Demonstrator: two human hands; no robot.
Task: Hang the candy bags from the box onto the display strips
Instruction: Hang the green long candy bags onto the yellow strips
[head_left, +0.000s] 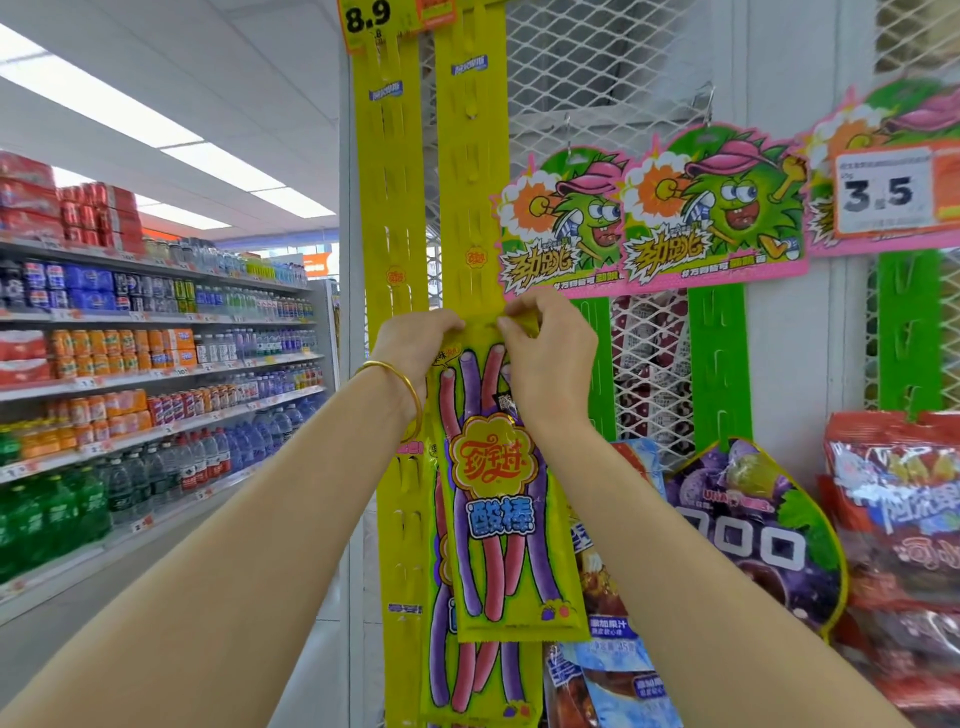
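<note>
Hands first, from the head view: I see my left hand (415, 340) and right hand (548, 353) both raised to the top edge of a long yellow candy bag (506, 499), each pinching a corner of its header against the right yellow display strip (470, 156). My fingers cover the bag's hang hole and the strip's hook there, so I cannot tell whether the bag is on a hook or only held against it. A gold bangle (400, 387) circles my left wrist. The bag hangs upright down the strip, printed with pink and purple sour sticks. Behind and below it a second candy bag (478, 680) of the same kind shows, its top hidden and its bottom cut off by the frame edge. The left yellow display strip (387, 218) stands just beside, its slots bare above my hand. A yellow price tag (369, 21) reading 8.9 is clipped by the top edge. To the right, green cartoon header cards (711, 208), a purple gummy bag (753, 535) and red bags (898, 545) hang on the white mesh panel (597, 67). Drink shelves (156, 364) run along the left. The box is out of view.
</note>
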